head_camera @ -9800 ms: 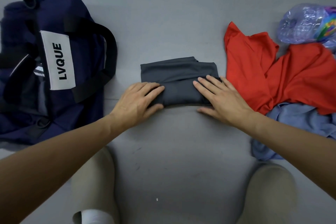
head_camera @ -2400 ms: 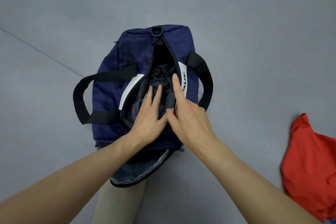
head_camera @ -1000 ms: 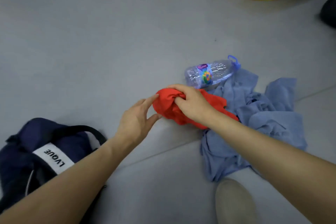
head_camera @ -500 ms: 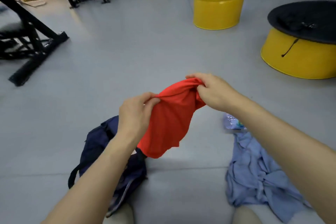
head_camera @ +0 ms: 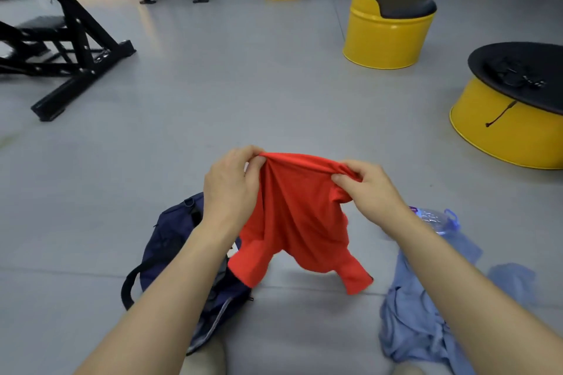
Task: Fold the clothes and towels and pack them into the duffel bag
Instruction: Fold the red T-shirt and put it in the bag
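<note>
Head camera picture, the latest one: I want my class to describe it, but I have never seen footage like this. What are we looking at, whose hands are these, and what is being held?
There is no machine here. The picture comes from a wide-angle camera worn on a person's head, looking forward and down, so the two bare arms reaching in from the bottom are the wearer's own. The left hand and the right hand each pinch the top edge of a red shirt, holding it up so it hangs between them. Below the left arm a navy duffel bag lies on the grey floor. On the right lie a crumpled light blue garment and a clear plastic bottle. Further back stand a yellow barrel chair and a black gym frame.
</note>
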### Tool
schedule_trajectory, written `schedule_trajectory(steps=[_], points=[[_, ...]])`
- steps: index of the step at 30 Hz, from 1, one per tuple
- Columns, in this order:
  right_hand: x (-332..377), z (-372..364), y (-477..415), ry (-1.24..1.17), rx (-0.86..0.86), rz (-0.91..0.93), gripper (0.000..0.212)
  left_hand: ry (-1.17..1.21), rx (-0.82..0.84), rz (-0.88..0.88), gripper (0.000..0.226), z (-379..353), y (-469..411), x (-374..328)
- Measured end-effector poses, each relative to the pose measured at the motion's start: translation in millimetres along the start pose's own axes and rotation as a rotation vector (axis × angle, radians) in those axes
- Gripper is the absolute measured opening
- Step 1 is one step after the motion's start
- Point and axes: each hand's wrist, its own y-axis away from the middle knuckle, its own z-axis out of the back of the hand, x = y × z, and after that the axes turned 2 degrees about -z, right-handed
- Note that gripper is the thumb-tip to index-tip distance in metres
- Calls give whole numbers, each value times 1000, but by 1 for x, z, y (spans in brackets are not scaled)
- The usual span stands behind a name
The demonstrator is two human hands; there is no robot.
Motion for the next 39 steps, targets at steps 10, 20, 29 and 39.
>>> schedule_trajectory(steps=[10, 20, 29, 39], points=[[25, -13, -2, -645, -24, -226, 15, 222, 205, 84, 23, -15, 5, -11], [41, -18, -3, -1218, -9, -349, 10, 14, 573, 29, 36, -33, 44, -25], [20, -14, -11, -597, -71, -88, 45, 497, 450, 229, 17, -17, 4, 15], [28, -48, 15, 595, -21, 548, 61, 1103, 526, 597, 32, -10, -6, -11]])
